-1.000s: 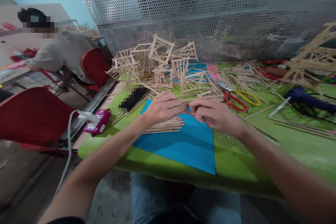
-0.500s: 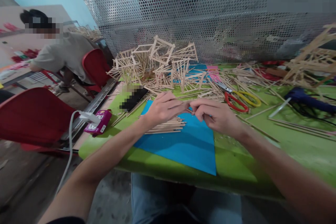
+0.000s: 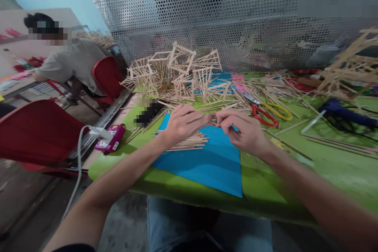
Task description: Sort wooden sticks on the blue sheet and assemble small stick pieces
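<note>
My left hand (image 3: pixel 184 124) hangs over the blue sheet (image 3: pixel 206 169), its fingers pressed together and pointing right. Its fingertips meet those of my right hand (image 3: pixel 243 130), whose thumb and curled forefinger make a pinch. Whatever lies between the fingertips is too small and covered to make out. Below my left hand, a row of thin wooden sticks (image 3: pixel 189 143) lies on the sheet, partly hidden by that hand and wrist.
Stick frames (image 3: pixel 180 63) are heaped behind the hands. Red-and-yellow-handled scissors (image 3: pixel 265 114) and a blue glue gun (image 3: pixel 339 110) lie to the right. A dark phone-like object (image 3: pixel 150 112) and a purple power adapter (image 3: pixel 113 138) sit left. A person (image 3: pixel 76 55) sits beyond red chairs.
My right hand has shifted and turned slightly, and a small yellow patch now shows beside its wrist. The fingertips of both hands stay together; my left hand has barely moved.
</note>
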{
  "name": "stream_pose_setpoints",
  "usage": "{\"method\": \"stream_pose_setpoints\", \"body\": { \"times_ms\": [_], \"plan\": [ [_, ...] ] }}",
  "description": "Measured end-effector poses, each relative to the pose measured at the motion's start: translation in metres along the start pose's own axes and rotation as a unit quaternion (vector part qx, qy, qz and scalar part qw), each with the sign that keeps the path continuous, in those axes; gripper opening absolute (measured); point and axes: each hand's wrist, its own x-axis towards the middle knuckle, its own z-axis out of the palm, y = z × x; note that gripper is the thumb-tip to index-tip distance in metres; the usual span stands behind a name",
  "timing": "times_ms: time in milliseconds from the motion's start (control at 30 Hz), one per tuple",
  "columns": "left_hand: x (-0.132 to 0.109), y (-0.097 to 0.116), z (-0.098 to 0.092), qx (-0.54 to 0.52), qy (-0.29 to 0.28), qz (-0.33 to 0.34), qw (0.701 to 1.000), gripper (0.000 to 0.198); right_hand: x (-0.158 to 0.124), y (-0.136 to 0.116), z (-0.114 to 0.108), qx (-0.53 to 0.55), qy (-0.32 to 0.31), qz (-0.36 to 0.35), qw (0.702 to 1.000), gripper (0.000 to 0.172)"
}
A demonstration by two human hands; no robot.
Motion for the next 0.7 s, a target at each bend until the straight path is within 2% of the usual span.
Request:
{"method": "stream_pose_setpoints", "body": {
  "times_ms": [267, 400, 533, 700],
  "plan": [
    [0.0, 0.007, 0.003, 0.042, 0.002, -0.052, 0.998, 0.019, -0.002, -0.001, 0.007, -0.006, 0.052, 0.021, 0.998, 0.025],
    [0.004, 0.012, 0.001, 0.028, -0.017, -0.07, 0.997, 0.022, -0.004, 0.0, 0.011, -0.025, 0.092, 0.021, 0.995, 0.026],
    [0.006, 0.017, -0.002, 0.011, -0.021, -0.083, 0.996, 0.022, -0.004, -0.001, 0.013, -0.04, 0.105, 0.029, 0.993, 0.027],
    [0.009, 0.024, -0.004, -0.016, -0.017, -0.105, 0.994, 0.021, -0.004, -0.003, 0.013, -0.075, 0.116, -0.011, 0.99, 0.026]
  ]
}}
